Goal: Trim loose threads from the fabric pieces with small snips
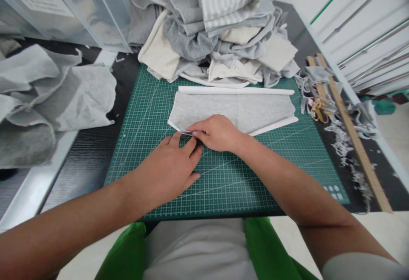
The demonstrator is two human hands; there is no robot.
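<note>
Where under fingers (200, 125), fabric edge (277, 126) (hidden).

The right hand (217, 133) pinches something thin, perhaps a metal tool (185, 131), at the near edge of a gray cloth (239, 106). The left hand (171, 167), fingers spread, touches that edge. Underneath lies a green mat (223, 182); behind, a fabric pile (220, 33).

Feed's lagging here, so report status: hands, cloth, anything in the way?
Right hand pinched at near edge of grey cloth; left hand spread alongside. Cloth laid out on green mat. Fabric heap just beyond, not covering it.
</note>
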